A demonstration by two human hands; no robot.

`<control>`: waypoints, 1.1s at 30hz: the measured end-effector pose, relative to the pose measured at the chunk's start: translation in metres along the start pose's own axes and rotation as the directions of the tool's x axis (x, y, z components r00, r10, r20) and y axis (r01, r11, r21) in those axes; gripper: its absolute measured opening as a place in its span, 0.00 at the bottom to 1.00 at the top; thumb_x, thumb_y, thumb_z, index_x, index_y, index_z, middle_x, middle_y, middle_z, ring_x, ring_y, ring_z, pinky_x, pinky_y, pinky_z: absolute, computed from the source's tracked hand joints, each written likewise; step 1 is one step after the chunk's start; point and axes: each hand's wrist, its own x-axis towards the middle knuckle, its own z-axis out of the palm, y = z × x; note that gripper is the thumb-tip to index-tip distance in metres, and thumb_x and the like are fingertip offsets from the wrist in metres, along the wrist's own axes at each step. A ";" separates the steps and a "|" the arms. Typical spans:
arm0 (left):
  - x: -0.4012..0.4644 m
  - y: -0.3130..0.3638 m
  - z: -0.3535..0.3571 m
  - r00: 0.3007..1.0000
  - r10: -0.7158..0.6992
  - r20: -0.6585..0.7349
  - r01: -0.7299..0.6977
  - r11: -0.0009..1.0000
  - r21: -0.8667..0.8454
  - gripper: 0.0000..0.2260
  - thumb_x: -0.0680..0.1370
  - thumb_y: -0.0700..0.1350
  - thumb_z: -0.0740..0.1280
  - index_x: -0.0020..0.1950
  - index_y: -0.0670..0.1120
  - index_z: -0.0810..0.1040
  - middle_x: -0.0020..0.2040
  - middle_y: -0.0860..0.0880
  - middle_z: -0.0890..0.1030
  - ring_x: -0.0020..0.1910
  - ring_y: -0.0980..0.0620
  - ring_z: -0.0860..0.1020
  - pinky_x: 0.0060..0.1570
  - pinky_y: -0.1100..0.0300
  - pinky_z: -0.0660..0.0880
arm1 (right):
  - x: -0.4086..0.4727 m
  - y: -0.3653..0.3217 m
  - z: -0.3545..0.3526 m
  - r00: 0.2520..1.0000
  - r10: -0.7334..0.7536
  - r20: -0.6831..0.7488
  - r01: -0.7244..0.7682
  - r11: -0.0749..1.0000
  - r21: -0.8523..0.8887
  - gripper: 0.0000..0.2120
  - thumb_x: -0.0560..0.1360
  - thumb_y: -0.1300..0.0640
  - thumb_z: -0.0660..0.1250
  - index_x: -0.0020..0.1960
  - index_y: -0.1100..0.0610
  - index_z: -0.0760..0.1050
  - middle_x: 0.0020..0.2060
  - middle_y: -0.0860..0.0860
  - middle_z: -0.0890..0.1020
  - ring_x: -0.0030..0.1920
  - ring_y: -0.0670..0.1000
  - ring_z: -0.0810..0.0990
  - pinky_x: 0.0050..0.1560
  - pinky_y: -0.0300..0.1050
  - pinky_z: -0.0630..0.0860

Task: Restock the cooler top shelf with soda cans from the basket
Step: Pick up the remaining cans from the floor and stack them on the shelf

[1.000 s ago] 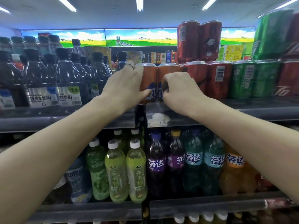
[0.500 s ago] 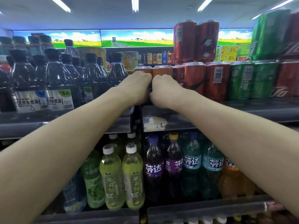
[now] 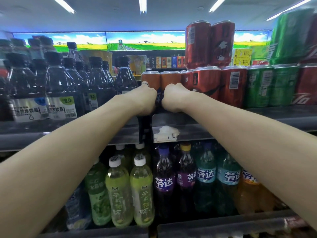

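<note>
**Two orange cans pressed back on the top shelf**

Two orange soda cans are seen side by side at the front of the top shelf (image 3: 223,121). The left orange can (image 3: 151,79) is covered in its lower part by the left hand (image 3: 145,98), and the right orange can (image 3: 170,79) by the right hand (image 3: 173,97). Both hands are turned knuckles-up with fingers curled against the can fronts; whether the cans are gripped or only pushed with the knuckles cannot be told, as the fingertips are hidden. A ring (image 3: 145,83) is worn on the left hand. The two hands are held almost touching, with a strip of blue can label showing between them.

Compared with one second ago, the hands have been drawn closer together and lowered on the cans, so that more of the orange upper bodies and silver rims is exposed. The fingers, then spread over the cans, are now folded. Half a second ago the fists were already formed; since then the cans appear to have been set slightly deeper.

To the right, red cans (image 3: 221,85) are lined up, with two more red cans (image 3: 209,43) stacked above, and green cans (image 3: 271,85) beyond. Dark bottles (image 3: 58,83) are ranged to the left. On the shelf below, pale green bottles (image 3: 130,191) and purple and teal bottles (image 3: 187,179) are stood. The basket is not in view.
</note>
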 end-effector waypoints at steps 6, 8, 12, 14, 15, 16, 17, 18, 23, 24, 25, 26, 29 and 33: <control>-0.003 0.006 0.000 0.999 0.032 0.042 -0.037 0.993 0.112 0.16 0.86 0.41 0.58 0.71 0.37 0.74 0.69 0.36 0.76 0.68 0.37 0.75 0.67 0.46 0.70 | 0.013 -0.002 0.005 0.992 -0.061 0.113 0.074 0.991 -0.115 0.17 0.86 0.62 0.51 0.71 0.64 0.71 0.67 0.61 0.75 0.58 0.60 0.74 0.66 0.54 0.71; -0.006 0.007 -0.004 0.996 0.047 0.078 -0.054 0.993 0.101 0.15 0.86 0.41 0.58 0.70 0.37 0.74 0.69 0.36 0.76 0.68 0.38 0.75 0.66 0.47 0.70 | 0.016 -0.004 0.005 0.987 -0.064 0.145 0.082 0.990 -0.119 0.18 0.86 0.62 0.51 0.73 0.64 0.69 0.69 0.61 0.74 0.65 0.61 0.74 0.67 0.54 0.70; -0.017 0.016 -0.018 0.985 -0.005 0.171 0.009 1.000 -0.022 0.12 0.84 0.38 0.58 0.64 0.39 0.76 0.65 0.40 0.77 0.61 0.40 0.76 0.68 0.50 0.66 | 0.012 -0.006 0.004 0.986 -0.063 0.151 0.071 0.997 -0.042 0.19 0.87 0.61 0.51 0.75 0.63 0.67 0.70 0.61 0.73 0.69 0.61 0.73 0.69 0.53 0.68; -0.014 0.010 -0.017 0.987 0.003 0.158 0.011 0.996 -0.087 0.05 0.82 0.38 0.60 0.51 0.42 0.76 0.60 0.40 0.80 0.52 0.40 0.75 0.66 0.50 0.71 | 0.006 -0.006 0.002 0.990 -0.079 0.115 0.082 0.996 -0.021 0.17 0.87 0.61 0.52 0.72 0.64 0.71 0.60 0.60 0.77 0.57 0.58 0.74 0.62 0.50 0.73; -0.016 0.007 -0.018 0.991 0.008 0.135 0.009 0.992 -0.125 0.05 0.81 0.39 0.62 0.47 0.43 0.74 0.57 0.40 0.81 0.50 0.40 0.74 0.64 0.49 0.73 | 0.003 -0.005 0.000 0.993 -0.086 0.085 0.088 0.996 -0.013 0.16 0.87 0.61 0.53 0.69 0.64 0.73 0.53 0.57 0.77 0.52 0.56 0.73 0.54 0.48 0.75; -0.018 0.005 -0.020 0.994 -0.003 0.108 0.021 0.986 -0.166 0.04 0.80 0.39 0.63 0.45 0.43 0.75 0.55 0.40 0.82 0.50 0.40 0.75 0.61 0.49 0.75 | 0.000 -0.005 -0.003 0.995 -0.090 0.044 0.090 0.996 0.011 0.15 0.86 0.61 0.55 0.67 0.65 0.75 0.50 0.56 0.77 0.50 0.55 0.72 0.46 0.46 0.74; -0.023 0.005 -0.025 0.996 -0.024 0.086 0.041 0.979 -0.201 0.04 0.80 0.39 0.64 0.47 0.41 0.77 0.53 0.40 0.82 0.51 0.39 0.77 0.58 0.49 0.77 | -0.004 -0.004 -0.006 0.997 -0.083 -0.008 0.083 0.995 0.060 0.14 0.86 0.60 0.56 0.65 0.65 0.75 0.49 0.55 0.76 0.49 0.55 0.73 0.40 0.44 0.72; -0.029 0.004 -0.030 0.999 -0.033 0.041 0.041 0.971 -0.236 0.06 0.80 0.39 0.64 0.49 0.39 0.80 0.53 0.39 0.83 0.53 0.38 0.79 0.56 0.49 0.77 | -0.008 -0.004 -0.010 0.996 -0.063 -0.068 0.072 0.989 0.128 0.13 0.85 0.60 0.58 0.63 0.64 0.75 0.51 0.56 0.76 0.48 0.55 0.73 0.39 0.44 0.70; -0.078 0.010 -0.054 0.964 -0.115 -0.241 -0.015 0.878 -0.478 0.11 0.80 0.36 0.61 0.54 0.38 0.83 0.55 0.38 0.84 0.55 0.38 0.80 0.51 0.54 0.71 | -0.050 0.007 -0.027 0.918 0.035 -0.396 0.153 0.889 0.432 0.13 0.79 0.65 0.58 0.61 0.63 0.75 0.56 0.58 0.79 0.51 0.56 0.79 0.46 0.45 0.75; -0.089 0.016 -0.054 0.939 -0.144 -0.312 -0.046 0.846 -0.531 0.12 0.79 0.36 0.62 0.57 0.39 0.84 0.56 0.40 0.85 0.56 0.39 0.80 0.51 0.56 0.70 | -0.061 0.012 -0.025 0.881 0.059 -0.469 0.193 0.861 0.470 0.15 0.78 0.66 0.58 0.62 0.63 0.77 0.57 0.57 0.81 0.55 0.57 0.80 0.53 0.47 0.76; -0.101 0.026 -0.053 0.908 -0.172 -0.382 -0.089 0.811 -0.578 0.13 0.78 0.36 0.63 0.58 0.41 0.85 0.55 0.42 0.85 0.55 0.42 0.80 0.51 0.58 0.70 | -0.073 0.019 -0.021 0.839 0.081 -0.539 0.244 0.828 0.504 0.16 0.77 0.67 0.58 0.61 0.62 0.78 0.55 0.56 0.82 0.56 0.56 0.80 0.56 0.49 0.77; -0.112 0.037 -0.050 0.870 -0.185 -0.456 -0.146 0.788 -0.598 0.13 0.78 0.38 0.64 0.58 0.42 0.85 0.53 0.44 0.85 0.53 0.44 0.81 0.51 0.58 0.71 | -0.085 0.026 -0.015 0.793 0.094 -0.601 0.301 0.798 0.522 0.16 0.77 0.68 0.57 0.59 0.62 0.79 0.51 0.54 0.83 0.53 0.54 0.81 0.54 0.49 0.78; -0.138 0.086 -0.036 0.764 -0.151 -0.628 -0.326 0.750 -0.576 0.10 0.76 0.39 0.65 0.53 0.41 0.83 0.49 0.46 0.82 0.48 0.47 0.80 0.51 0.53 0.76 | -0.127 0.053 0.013 0.681 0.130 -0.720 0.388 0.770 0.506 0.15 0.75 0.70 0.56 0.54 0.63 0.79 0.43 0.53 0.82 0.44 0.51 0.82 0.46 0.47 0.79; -0.155 0.171 -0.011 0.760 0.008 -0.650 -0.494 0.656 -0.570 0.06 0.76 0.38 0.67 0.49 0.40 0.81 0.47 0.46 0.80 0.44 0.46 0.78 0.45 0.49 0.75 | -0.178 0.101 0.066 0.712 0.223 -0.666 0.274 0.786 0.555 0.14 0.74 0.70 0.57 0.54 0.63 0.78 0.43 0.52 0.82 0.43 0.49 0.81 0.46 0.41 0.78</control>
